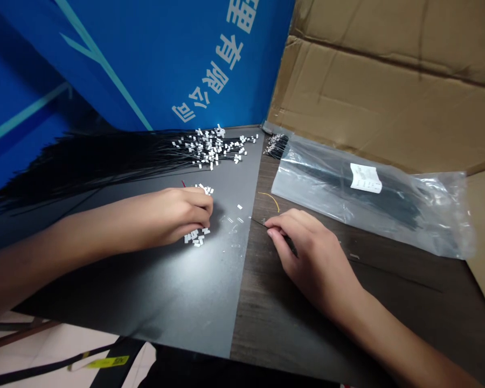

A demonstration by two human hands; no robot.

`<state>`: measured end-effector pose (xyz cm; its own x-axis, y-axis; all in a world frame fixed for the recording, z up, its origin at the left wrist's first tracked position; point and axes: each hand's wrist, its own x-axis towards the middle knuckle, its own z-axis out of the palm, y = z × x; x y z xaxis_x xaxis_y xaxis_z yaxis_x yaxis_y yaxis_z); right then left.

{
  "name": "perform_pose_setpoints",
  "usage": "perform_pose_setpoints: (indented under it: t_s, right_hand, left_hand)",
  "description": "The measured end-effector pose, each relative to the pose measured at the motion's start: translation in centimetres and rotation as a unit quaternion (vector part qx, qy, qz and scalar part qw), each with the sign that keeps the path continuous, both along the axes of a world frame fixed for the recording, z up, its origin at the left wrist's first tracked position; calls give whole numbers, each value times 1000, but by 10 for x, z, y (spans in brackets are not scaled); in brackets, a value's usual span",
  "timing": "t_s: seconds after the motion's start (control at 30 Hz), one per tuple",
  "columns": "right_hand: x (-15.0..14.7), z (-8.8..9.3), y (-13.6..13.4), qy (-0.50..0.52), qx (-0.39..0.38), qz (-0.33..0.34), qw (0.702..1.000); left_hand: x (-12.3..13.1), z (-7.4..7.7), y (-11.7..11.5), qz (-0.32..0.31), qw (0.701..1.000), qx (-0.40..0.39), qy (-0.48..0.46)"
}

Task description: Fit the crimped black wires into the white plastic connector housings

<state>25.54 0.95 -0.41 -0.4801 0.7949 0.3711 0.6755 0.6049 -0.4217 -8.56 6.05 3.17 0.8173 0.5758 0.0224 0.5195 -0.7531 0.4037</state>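
Head view, left hand (173,216) grip closed over white connectors (195,236), right hand (313,258) grip pinching thin black wire (258,221)

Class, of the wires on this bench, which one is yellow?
The thin one lying loose on the dark wood table, beside the plastic bag, unlike the black wires fanned across the grey sheet.

White characters reading 有限公司 run along the blue panel (153,64); the white label (366,178) is unreadable.
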Motion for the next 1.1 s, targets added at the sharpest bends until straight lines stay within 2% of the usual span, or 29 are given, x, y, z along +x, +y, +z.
perform_pose_setpoints:
  t_s: [0.27, 0.4, 0.6, 0.67, 0.73, 0.8, 0.9, 1.0, 1.1]
  right_hand:
    - [-1, 0, -1, 14, -10, -4, 1000]
    - [0, 0, -1, 17, -15, -4, 1000]
    - [0, 0, 0, 20, -26, -6, 999]
    - [-2, 3, 0, 36, -19, -10, 999]
    - [-4, 7, -2, 69, -20, -11, 997]
    - [-7, 12, -6, 116, -39, -11, 992]
    - [-12, 18, -14, 188, -66, -17, 980]
    - [-16, 23, -22, 219, -63, -22, 974]
    - [-18, 27, -27, 218, -95, -16, 971]
  left_hand:
    - [-3, 2, -7, 17, 1000, -14, -20]
    - [3, -4, -13, 23, 998, -39, -53]
    - [6, -9, -13, 14, 998, -8, -58]
    - [9, -5, -15, 32, 997, 3, -70]
    - [17, 0, -20, 86, 990, -6, -113]
    - [29, 5, -28, 166, 966, -71, -187]
    - [54, 5, -43, 266, 883, -246, -299]
    - [77, -2, -56, 304, 806, -362, -357]
    - [89, -11, -64, 304, 758, -414, -402]
